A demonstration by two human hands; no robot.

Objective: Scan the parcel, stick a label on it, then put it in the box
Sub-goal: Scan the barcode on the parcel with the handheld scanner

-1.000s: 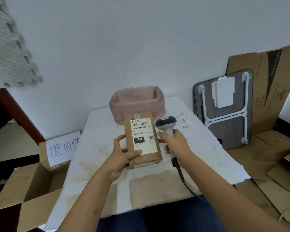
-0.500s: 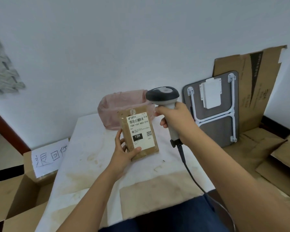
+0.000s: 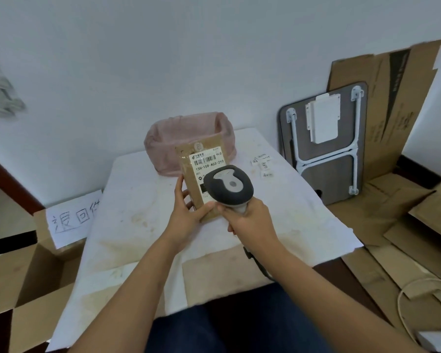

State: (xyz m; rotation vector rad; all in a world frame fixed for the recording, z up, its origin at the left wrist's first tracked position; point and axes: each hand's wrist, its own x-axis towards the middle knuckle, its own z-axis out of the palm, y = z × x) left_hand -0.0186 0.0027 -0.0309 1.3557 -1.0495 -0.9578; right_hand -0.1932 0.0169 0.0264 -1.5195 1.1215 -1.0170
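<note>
Parcel point(image 3: 192, 174): flat brown kraft mailer, held upright above the table, tilted slightly left, printed white shipping slip facing the viewer. Barcode scanner point(image 3: 228, 186): grey head with lighter trigger plate, directly in front of the slip's lower half, covering it. Small white labels point(image 3: 264, 165): loose cluster at 3 o'clock from the parcel. Cardboard box point(image 3: 23, 284): open, at 8 o'clock, flaps out, handwritten paper sign on its far wall.

I get a single view, from the wearer's head, looking forward and down along both forearms onto the white-covered table point(image 3: 138, 212). It sits close over the near edge, faces the back wall point(image 3: 214, 59), and spreads wide across the floor on both sides.
</note>
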